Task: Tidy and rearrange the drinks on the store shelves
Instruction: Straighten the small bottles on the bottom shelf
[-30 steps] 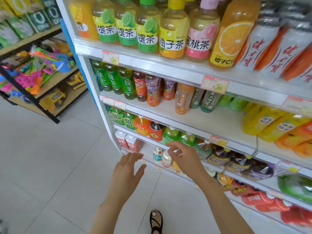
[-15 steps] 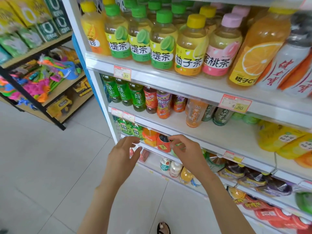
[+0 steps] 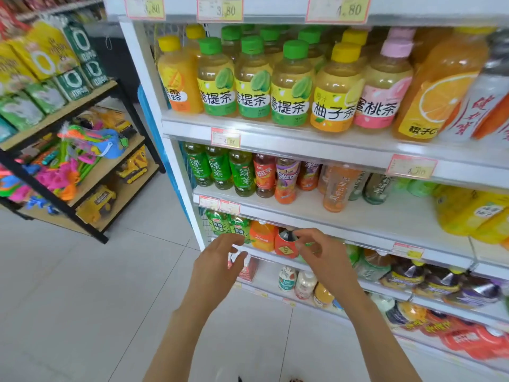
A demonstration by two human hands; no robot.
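A white store shelf unit holds rows of drinks. Green-capped tea bottles and yellow and pink-capped ones stand on the upper shelf. Green tea bottles and red and orange bottles stand one shelf down. Below that are green cartons, an orange carton and a red-labelled bottle. My left hand hovers in front of the green cartons, fingers loosely curled, holding nothing. My right hand is raised beside the red-labelled bottle, fingers curled and empty.
A black-framed wooden rack with toys and snack bags stands to the left across a tiled floor. Lower shelves carry small bottles and dark pouches. Price tags line the shelf edges.
Both hands have risen from the lower shelf level to the carton shelf, and the view has tilted upward. Neither hand has taken hold of anything.
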